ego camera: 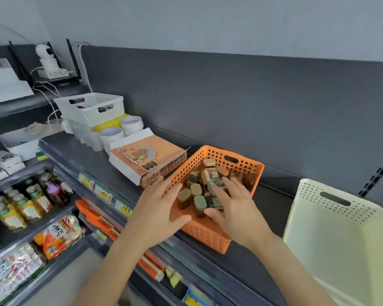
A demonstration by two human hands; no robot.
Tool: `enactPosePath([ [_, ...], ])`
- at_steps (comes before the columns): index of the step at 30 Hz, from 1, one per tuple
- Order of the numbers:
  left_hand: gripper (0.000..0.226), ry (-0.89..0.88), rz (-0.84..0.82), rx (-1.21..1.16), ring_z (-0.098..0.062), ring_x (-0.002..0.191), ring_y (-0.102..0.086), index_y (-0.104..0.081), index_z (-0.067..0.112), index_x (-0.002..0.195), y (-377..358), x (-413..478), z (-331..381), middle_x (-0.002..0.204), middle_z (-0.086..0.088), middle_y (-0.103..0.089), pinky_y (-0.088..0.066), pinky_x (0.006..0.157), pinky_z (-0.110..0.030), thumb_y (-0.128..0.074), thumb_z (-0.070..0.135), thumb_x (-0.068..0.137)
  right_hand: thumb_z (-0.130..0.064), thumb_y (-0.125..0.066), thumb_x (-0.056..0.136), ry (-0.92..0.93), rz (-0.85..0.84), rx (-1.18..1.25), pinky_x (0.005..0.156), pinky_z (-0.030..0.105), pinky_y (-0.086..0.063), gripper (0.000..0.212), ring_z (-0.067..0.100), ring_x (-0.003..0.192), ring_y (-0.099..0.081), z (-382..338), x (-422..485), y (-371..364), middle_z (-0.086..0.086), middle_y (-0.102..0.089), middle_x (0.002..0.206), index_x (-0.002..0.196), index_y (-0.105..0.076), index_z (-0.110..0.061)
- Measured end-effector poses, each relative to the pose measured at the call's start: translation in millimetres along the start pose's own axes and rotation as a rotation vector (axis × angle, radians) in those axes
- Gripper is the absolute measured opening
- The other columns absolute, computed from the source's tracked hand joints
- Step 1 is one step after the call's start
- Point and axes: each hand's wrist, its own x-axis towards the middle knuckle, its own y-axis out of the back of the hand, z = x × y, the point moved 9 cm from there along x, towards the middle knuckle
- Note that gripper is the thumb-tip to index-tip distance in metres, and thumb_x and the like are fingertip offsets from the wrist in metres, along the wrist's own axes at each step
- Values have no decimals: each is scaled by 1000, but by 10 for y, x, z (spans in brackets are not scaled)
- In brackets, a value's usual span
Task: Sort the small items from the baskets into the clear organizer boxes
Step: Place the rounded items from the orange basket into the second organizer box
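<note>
On the dark grey shelf point(111, 166), the left hand point(157, 213) lays wide fingers on the rim of the orange holey plastic basket point(208, 235); the right hand point(237, 208) covers the little capped jars point(196, 189) inside, and I cannot tell if its fingers hold any

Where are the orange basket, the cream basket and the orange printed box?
orange basket point(205, 235): head view, on its perforated near wall.
cream basket point(349, 214): head view, on its perforated far wall, below the handle slot.
orange printed box point(142, 155): head view, on its printed top face.
</note>
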Motion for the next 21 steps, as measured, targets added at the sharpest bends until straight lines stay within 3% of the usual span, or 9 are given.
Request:
enactPosePath([
  [8,77,-161,-85,-98,-9,145,-2,-17,31,149,-114,516,-127,158,9,-6,-16,115,-31,-47,63,86,-49,-45,94,-219,-84,5,116,42,-24,56,30,143,-16,160,329,-223,11,-27,152,140,-40,-19],
  [12,75,-202,-122,-129,-6,142,-13,-16,34,148,-188,660,-80,156,15,-7,-32,108,-29,-51,58,86,-45,-50,93,-232,-108,-7,108,39,-35,51,30,132,-33,174,502,-272,11,-38,144,134,-47,-15],
  [17,75,-214,-155,-147,-4,136,-27,-16,35,148,-238,748,-73,154,19,-12,-36,102,-24,-55,54,86,-36,-54,93,-254,-166,6,100,40,-44,47,33,124,-44,248,611,-369,11,-41,140,133,-47,-13],
  [21,78,-201,-199,-152,-7,134,-34,-15,34,148,-324,833,-80,154,15,-17,-41,103,-28,-59,49,86,-21,-52,92,-229,-135,-9,88,40,-51,38,32,110,-53,305,669,-341,10,-49,127,129,-49,-13],
])
